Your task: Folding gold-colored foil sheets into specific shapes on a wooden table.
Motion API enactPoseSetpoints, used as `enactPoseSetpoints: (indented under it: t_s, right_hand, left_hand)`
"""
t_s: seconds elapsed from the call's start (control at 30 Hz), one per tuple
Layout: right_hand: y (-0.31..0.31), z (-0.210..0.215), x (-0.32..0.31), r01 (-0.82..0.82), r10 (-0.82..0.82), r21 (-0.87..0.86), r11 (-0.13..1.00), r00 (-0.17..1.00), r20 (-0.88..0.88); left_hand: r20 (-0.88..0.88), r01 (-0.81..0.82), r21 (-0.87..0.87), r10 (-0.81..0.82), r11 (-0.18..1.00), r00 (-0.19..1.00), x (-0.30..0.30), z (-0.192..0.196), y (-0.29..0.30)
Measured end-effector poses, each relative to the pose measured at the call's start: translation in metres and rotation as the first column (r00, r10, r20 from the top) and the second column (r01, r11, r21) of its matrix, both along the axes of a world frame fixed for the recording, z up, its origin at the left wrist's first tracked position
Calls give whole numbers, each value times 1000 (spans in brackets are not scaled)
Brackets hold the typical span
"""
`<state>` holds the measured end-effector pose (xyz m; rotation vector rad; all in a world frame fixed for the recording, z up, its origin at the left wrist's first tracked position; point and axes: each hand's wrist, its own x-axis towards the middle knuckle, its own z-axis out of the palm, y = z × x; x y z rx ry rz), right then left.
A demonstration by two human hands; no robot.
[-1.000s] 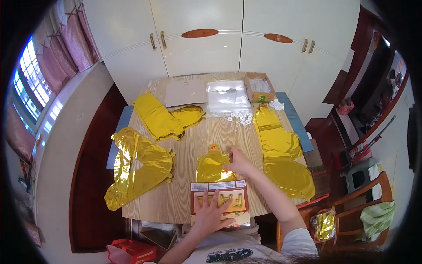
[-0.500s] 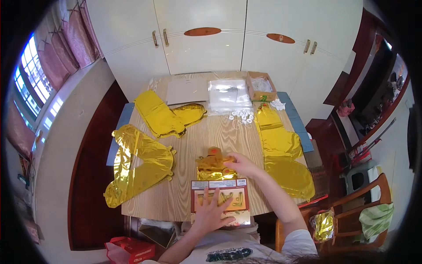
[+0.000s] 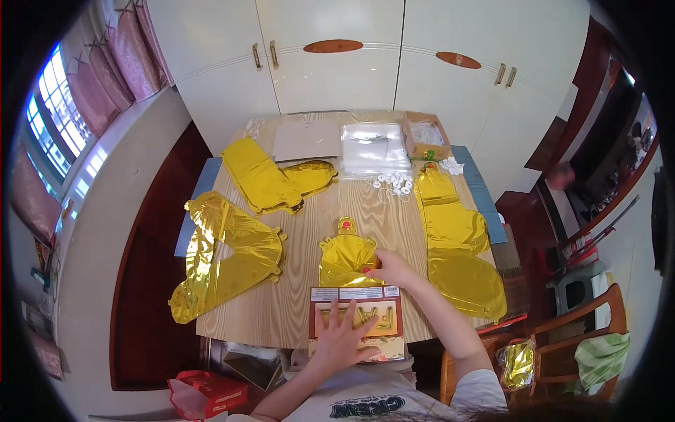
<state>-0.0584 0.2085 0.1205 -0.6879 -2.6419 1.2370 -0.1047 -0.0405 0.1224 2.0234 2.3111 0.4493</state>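
Observation:
A printed card [image 3: 391, 348] in brown and cream, picturing gold letters, lies at the table's near edge. My left hand [image 3: 342, 343] rests flat on it with its fingers spread. Just beyond the card's far edge is a folded gold foil balloon [image 3: 344, 254], with a red dot on its upper tab and another near its right side. My right hand [image 3: 395, 269] pinches this balloon's right edge, its fingertips partly hidden. The balloon's near end meets the card; whether it goes underneath cannot be seen.
Flat gold foil balloons lie at the far left [image 3: 247, 176], near left [image 3: 235, 232] and right [image 3: 460, 271]. Clear plastic bags [image 3: 365, 144], a grey sheet [image 3: 306, 141], a cardboard box [image 3: 426, 149] and white ribbon rolls [image 3: 394, 184] are at the back. A wooden chair [image 3: 612, 309] stands right.
The crumpled gold foil beyond the card now lies flatter and more spread out. My right hand has moved slightly nearer along its right side; my left hand stays on the card.

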Motion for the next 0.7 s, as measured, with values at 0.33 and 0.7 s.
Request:
enactPoseSetpoints:
  t_s: [0.33, 0.7]
  right_hand:
    - [9, -24, 6, -79, 85, -125, 989, 995, 48]
    - [-19, -8, 30, -310, 298, -10, 951, 920, -253]
  left_hand:
    - [-7, -11, -13, 11, 1000, 1000, 1, -3, 2]
    - [-29, -27, -114, 24, 993, 999, 3, 3, 2]
